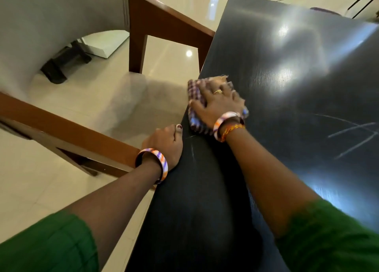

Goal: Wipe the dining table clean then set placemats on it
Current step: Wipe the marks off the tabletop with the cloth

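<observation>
The dark glossy dining table [287, 70] fills the right half of the head view. My right hand [219, 103] presses flat on a purple and white checked cloth [194, 93] at the table's left edge, fingers spread over it; the hand is blurred. My left hand [166, 142] grips the same edge of the table just nearer to me, thumb on top. Both wrists wear striped bangles. White scratch-like marks [352, 136] show on the tabletop to the right. No placemats are in view.
A wooden chair [155, 21] with a grey padded back stands left of the table, its frame close to my left hand. A second brown wooden rail [61, 128] runs across at lower left. Shiny cream floor tiles [102, 99] lie below.
</observation>
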Demonstrator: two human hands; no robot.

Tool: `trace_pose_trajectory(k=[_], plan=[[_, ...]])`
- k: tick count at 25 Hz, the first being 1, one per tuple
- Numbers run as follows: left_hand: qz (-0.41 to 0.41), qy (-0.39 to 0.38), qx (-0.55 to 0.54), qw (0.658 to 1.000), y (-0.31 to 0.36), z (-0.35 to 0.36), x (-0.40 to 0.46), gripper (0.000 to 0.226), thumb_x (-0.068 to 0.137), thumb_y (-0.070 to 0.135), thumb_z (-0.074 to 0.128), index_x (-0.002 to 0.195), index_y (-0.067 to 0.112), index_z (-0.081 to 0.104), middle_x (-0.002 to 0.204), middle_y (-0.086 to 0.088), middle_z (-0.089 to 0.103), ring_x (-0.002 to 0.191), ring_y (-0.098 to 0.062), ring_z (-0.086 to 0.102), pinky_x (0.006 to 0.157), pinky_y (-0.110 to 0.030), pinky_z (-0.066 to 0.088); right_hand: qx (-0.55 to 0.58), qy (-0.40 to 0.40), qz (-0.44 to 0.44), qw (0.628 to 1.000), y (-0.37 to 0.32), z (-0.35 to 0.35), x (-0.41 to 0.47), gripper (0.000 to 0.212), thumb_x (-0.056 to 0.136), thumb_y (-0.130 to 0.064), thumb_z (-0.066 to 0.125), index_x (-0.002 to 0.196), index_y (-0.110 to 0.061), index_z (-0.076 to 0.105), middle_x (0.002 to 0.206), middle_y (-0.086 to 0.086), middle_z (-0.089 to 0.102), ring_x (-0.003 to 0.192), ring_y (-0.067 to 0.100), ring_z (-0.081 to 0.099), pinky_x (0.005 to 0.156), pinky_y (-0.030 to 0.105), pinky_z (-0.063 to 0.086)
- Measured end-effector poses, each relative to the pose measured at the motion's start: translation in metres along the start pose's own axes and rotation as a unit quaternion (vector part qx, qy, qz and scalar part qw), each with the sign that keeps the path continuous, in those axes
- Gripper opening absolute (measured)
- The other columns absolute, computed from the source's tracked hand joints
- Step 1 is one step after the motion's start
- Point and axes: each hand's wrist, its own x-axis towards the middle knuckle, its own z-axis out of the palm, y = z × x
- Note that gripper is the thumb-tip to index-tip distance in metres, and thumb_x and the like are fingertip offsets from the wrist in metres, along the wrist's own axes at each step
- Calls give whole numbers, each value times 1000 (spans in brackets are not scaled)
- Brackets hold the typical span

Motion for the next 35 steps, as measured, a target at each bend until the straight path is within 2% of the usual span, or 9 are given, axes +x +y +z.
trace_pose_trajectory(k=[2,4,9,11,15,18,24,30,35], plan=[[9,18,1,1000,0,1,-1,39,100,31,27,91,11,59,94,-14,64,87,-34,57,70,-35,39,-3,9,-59,998,-11,11,-45,63,87,-65,22,146,-43,13,158,-5,13,145,27,7,117,46,9],[9,15,-1,1000,3,-1,-1,39,100,31,27,98,8,60,99,-15,64,88,-33,57,71,-35,39,-5,16,-64,998,-7,9,-68,65,84,-66,19,145,-45,14,157,-8,15,145,24,9,116,44,8],[-7,-9,0,1000,4,-3,-3,41,101,33,25,91,8,56,78,-7,51,71,-21,46,65,-32,35,26,-13,50,998,-3,-4,25,61,92,-60,25,148,-37,13,157,5,16,144,35,7,115,52,6],[-12,-9,-12,1000,3,-3,-3,38,100,32,27,84,9,54,74,-6,49,70,-22,47,64,-32,36,20,-27,53,998,-9,-6,44,62,92,-60,25,148,-37,11,158,5,12,144,35,6,116,54,6],[4,3,-2,1000,2,-4,-2,36,99,27,29,91,8,59,94,-14,63,84,-31,55,69,-34,39,6,-10,-36,999,-19,5,-16,62,91,-62,26,147,-40,11,158,-2,11,145,30,5,116,48,6],[25,-10,26,999,3,-5,-1,34,99,24,28,97,8,58,108,-15,63,99,-33,56,72,-35,38,2,25,-43,999,-21,11,-47,60,90,-62,25,145,-44,15,157,-5,15,145,28,7,115,46,6],[-5,-6,-13,1000,2,-6,-4,39,100,27,28,102,8,61,99,-11,64,77,-19,51,67,-28,39,16,-19,27,999,-24,-3,51,60,92,-58,29,147,-34,20,157,7,17,143,37,10,115,55,8],[-8,4,-5,1000,3,-7,-4,37,98,28,30,90,8,60,93,-13,65,73,-23,50,64,-31,36,-7,20,-12,1000,-32,13,-14,57,92,-58,27,145,-40,19,157,0,15,144,33,7,114,51,5],[8,1,-32,999,2,-6,-5,38,100,27,28,94,8,61,84,-9,59,76,-22,56,69,-33,46,20,12,33,999,-27,-1,53,57,91,-56,32,143,-32,30,154,9,23,141,40,11,113,59,7]])
